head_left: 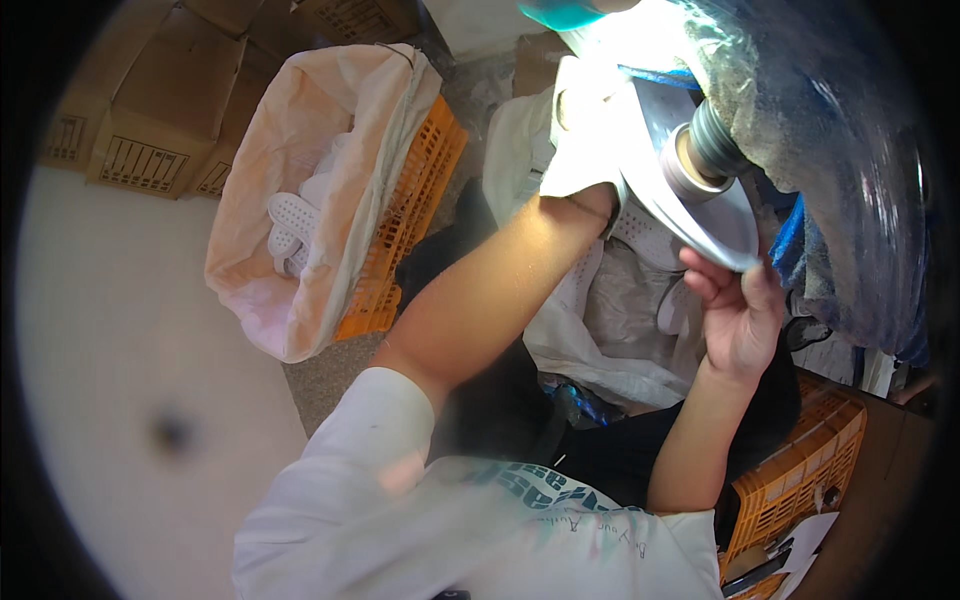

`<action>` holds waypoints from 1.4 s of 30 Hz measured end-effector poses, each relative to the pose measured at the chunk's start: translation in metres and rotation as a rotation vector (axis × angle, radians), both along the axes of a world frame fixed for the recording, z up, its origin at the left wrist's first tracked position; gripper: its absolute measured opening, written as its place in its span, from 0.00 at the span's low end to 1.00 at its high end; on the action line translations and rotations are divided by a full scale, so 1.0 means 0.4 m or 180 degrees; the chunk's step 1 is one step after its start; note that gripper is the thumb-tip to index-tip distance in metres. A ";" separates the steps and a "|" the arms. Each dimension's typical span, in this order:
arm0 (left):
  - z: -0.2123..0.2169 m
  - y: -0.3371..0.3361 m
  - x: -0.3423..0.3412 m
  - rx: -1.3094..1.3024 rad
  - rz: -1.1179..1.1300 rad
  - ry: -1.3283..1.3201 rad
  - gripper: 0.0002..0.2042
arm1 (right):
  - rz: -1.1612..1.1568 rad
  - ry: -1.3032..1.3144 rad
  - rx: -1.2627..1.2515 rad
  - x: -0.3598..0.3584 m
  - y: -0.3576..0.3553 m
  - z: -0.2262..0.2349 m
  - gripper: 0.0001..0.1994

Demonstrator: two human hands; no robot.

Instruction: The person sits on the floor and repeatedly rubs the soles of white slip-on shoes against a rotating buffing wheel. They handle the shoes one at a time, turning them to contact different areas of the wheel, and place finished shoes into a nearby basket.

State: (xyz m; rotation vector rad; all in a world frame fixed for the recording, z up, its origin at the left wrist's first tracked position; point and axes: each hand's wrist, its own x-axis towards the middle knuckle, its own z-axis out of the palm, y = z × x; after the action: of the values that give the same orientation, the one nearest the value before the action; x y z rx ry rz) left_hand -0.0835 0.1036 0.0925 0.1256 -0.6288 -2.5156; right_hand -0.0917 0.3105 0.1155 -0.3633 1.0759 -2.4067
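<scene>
A white shoe sole stands tilted at the upper right, around the end of a ribbed grey spindle with a tan ring. My right hand is bare and pinches the sole's lower tip between thumb and fingers. Higher up, my left hand wears a white glove or wrap and grips the sole's other side. Strong glare washes out its fingers there. Whether the spindle touches the sole's inner face I cannot tell. Below lies an open white sack with several white perforated shoe pieces inside.
To the left stands an orange crate lined with pale cloth, holding white perforated shoe pieces. Cardboard boxes are stacked behind it. Clear plastic sheeting hangs at the right. Another orange crate is at the lower right.
</scene>
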 end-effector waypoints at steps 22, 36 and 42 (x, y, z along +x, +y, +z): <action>-0.145 -0.080 0.030 -0.0533 0.0922 -0.1366 0.21 | 0.0150 0.0411 0.0601 0.025 -0.105 -0.011 0.27; -0.057 0.069 0.059 0.0321 -0.0880 0.0353 0.23 | -0.0429 0.0315 0.1819 0.206 0.322 0.039 0.44; -0.040 0.092 0.032 0.0306 -0.0669 0.0196 0.24 | -0.0745 0.0219 0.2001 0.201 0.352 0.035 0.43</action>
State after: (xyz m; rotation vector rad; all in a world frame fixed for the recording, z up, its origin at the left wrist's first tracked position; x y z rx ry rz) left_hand -0.0709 0.1404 0.0765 0.0171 -0.5198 -2.7417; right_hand -0.0114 0.4512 0.1295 -0.1042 1.9084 -2.0976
